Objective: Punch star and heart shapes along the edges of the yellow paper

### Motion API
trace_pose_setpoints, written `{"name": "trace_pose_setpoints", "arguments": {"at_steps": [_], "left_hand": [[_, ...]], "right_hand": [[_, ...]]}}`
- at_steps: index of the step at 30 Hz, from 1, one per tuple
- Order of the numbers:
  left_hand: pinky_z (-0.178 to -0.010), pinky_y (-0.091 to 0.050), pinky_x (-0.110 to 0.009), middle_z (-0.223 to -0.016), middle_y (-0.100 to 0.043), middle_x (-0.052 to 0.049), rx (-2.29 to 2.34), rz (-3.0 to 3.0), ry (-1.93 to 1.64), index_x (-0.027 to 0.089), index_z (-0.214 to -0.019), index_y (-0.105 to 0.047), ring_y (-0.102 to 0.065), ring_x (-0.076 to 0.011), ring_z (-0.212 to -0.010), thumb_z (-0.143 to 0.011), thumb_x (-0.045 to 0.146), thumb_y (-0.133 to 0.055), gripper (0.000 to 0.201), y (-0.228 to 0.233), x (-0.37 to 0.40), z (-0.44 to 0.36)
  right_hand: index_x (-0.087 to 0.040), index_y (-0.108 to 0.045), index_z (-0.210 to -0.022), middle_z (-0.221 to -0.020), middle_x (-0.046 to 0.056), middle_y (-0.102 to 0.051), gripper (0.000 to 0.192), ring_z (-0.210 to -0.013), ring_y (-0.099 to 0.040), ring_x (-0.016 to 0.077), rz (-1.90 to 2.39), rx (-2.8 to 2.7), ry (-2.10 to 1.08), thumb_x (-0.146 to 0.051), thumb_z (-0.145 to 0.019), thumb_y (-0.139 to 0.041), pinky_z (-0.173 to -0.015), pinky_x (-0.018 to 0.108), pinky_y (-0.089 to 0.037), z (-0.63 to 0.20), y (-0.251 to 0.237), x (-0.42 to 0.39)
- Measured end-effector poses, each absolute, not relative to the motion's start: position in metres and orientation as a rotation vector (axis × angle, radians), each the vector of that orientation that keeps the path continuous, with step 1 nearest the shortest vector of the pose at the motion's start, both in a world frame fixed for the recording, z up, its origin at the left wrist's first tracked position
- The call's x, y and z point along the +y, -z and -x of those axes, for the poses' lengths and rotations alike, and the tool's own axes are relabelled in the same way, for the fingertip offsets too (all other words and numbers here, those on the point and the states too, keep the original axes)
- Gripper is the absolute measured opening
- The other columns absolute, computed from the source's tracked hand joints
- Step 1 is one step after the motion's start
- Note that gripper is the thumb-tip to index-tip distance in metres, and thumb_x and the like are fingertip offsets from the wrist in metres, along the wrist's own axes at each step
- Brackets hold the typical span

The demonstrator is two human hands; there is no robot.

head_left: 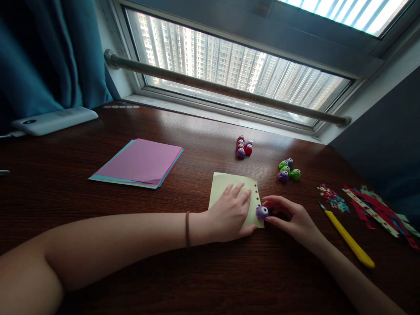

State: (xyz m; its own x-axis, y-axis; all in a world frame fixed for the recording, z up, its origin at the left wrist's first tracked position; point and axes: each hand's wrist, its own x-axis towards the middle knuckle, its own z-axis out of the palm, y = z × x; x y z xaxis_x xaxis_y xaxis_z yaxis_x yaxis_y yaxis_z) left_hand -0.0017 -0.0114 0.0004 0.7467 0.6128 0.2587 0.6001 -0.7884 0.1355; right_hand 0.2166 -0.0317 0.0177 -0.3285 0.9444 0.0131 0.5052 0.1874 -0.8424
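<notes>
I can read no text, label, brand or number in this view. The white device (54, 120) at the table's (98, 262) far left corner bears markings too small to read.

Bare table (82, 205) leftward; punches (288, 169) and yellow knife (349, 239) crowding the right.
</notes>
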Motion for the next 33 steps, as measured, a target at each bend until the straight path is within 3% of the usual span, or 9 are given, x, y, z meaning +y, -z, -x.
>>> {"name": "trace_pose_setpoints", "arguments": {"at_steps": [13,19,23,28,33], "left_hand": [[-0.104,-0.024,-0.05,-0.13,-0.042,-0.017,1.008,-2.905,-0.459,0.005,-0.126,-0.04,-0.027,-0.0366,-0.126,-0.082,0.055,-0.038,0.068,-0.001,-0.011,0.001],[-0.105,-0.021,-0.052,-0.137,-0.035,-0.018,0.945,-2.97,-0.473,0.005,-0.13,-0.034,-0.021,-0.0359,-0.13,-0.084,0.052,-0.037,0.067,-0.006,-0.012,0.002],[-0.105,-0.019,-0.055,-0.139,-0.034,-0.015,0.818,-3.014,-0.53,0.012,-0.135,-0.027,-0.018,-0.035,-0.132,-0.086,0.05,-0.036,0.063,-0.009,-0.013,0.003],[-0.104,-0.017,-0.059,-0.141,-0.031,-0.013,0.682,-3.021,-0.562,0.022,-0.134,-0.03,-0.018,-0.036,-0.132,-0.087,0.053,-0.031,0.056,-0.01,-0.012,0.005],[-0.104,-0.016,-0.059,-0.142,-0.03,-0.011,0.688,-2.979,-0.526,0.025,-0.133,-0.032,-0.017,-0.036,-0.132,-0.086,0.057,-0.03,0.057,-0.009,-0.011,0.005]], "right_hand": [[-0.019,-0.055,-0.11,-0.098,0.007,-0.063,0.039,-0.088,-0.06,0.0213,1.362,-1.936,-1.021,-0.032,-0.074,-0.066,-0.078,0.035,-0.049,-0.217,-0.018,-0.032],[-0.019,-0.055,-0.109,-0.097,0.007,-0.063,0.039,-0.088,-0.06,0.021,1.351,-1.922,-1.037,-0.031,-0.074,-0.066,-0.079,0.035,-0.05,-0.216,-0.019,-0.032],[-0.02,-0.055,-0.111,-0.1,0.006,-0.063,0.04,-0.091,-0.06,0.0216,1.337,-1.937,-1.013,-0.031,-0.074,-0.067,-0.079,0.035,-0.051,-0.217,-0.017,-0.031],[-0.021,-0.053,-0.112,-0.103,0.006,-0.062,0.04,-0.09,-0.061,0.0211,1.326,-1.945,-0.999,-0.03,-0.075,-0.066,-0.079,0.034,-0.051,-0.219,-0.014,-0.031],[-0.021,-0.053,-0.112,-0.1,0.005,-0.063,0.038,-0.091,-0.06,0.0202,1.321,-1.945,-1.016,-0.029,-0.076,-0.065,-0.079,0.033,-0.051,-0.219,-0.014,-0.031]]}}
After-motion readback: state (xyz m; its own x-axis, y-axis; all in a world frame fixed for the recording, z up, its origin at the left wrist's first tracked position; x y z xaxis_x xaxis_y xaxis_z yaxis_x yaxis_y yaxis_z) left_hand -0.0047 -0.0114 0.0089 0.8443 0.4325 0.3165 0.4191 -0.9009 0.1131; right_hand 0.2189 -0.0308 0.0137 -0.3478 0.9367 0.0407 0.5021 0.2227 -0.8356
